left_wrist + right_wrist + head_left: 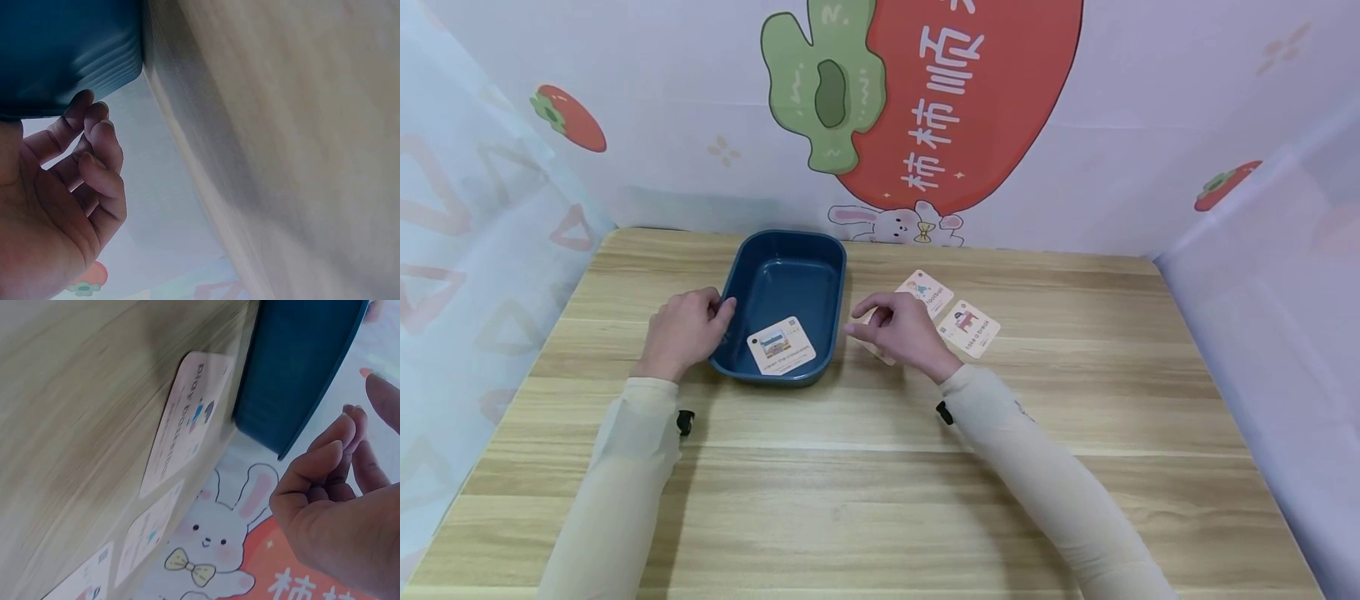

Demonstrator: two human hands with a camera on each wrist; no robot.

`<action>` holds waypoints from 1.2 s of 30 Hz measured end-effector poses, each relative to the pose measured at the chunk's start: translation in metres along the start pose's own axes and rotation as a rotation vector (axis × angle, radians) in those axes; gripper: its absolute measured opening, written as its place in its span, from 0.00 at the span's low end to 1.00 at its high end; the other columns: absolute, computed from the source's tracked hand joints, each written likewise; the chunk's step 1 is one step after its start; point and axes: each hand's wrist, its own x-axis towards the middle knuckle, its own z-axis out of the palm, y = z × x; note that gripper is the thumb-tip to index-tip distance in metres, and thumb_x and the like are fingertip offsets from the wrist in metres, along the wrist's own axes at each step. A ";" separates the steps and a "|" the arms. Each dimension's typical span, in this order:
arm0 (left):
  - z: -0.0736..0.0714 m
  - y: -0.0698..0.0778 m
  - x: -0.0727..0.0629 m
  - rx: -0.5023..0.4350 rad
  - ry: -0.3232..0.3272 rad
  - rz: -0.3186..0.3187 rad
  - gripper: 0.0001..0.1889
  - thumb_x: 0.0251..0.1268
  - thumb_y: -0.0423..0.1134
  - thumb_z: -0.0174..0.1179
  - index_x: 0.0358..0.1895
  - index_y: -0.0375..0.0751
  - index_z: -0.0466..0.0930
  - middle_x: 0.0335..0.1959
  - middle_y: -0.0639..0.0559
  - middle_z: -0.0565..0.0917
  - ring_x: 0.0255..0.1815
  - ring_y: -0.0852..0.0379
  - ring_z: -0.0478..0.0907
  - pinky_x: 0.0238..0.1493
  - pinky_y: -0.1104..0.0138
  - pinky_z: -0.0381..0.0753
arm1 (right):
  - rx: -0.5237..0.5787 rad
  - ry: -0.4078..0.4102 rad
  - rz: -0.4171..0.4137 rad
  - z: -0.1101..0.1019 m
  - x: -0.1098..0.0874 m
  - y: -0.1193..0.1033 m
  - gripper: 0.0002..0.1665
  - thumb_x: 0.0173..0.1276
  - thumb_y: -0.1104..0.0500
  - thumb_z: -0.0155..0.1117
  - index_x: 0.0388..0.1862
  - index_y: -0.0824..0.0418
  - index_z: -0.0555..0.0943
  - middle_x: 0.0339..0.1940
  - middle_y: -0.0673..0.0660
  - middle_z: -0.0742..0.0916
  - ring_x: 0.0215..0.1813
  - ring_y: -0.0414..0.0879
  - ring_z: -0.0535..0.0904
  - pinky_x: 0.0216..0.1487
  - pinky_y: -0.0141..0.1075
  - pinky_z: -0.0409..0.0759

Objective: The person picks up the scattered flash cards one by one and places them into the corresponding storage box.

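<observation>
A dark blue plastic tray stands on the table. My left hand grips its left rim, thumb over the inner side and fingers outside against the wall. Inside, toward the near end, lies a picture card about cleaning the classroom. My right hand hovers just right of the tray, fingers loosely bent and nothing between them. Below it a "play basketball" card lies flat, partly covered by the hand in the head view. Beside that are a football card and a "take a break" card.
The wooden table runs up to a printed cloth backdrop with persimmon and rabbit drawings. Cloth also hangs along the left and right sides. A black strap piece shows at the left wrist.
</observation>
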 end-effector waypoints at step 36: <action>-0.001 0.002 -0.001 -0.010 -0.014 -0.003 0.22 0.81 0.49 0.48 0.36 0.33 0.78 0.23 0.44 0.77 0.23 0.47 0.73 0.21 0.61 0.69 | -0.314 0.022 0.222 -0.037 -0.011 0.055 0.31 0.54 0.47 0.82 0.50 0.63 0.83 0.34 0.55 0.85 0.39 0.50 0.78 0.43 0.40 0.73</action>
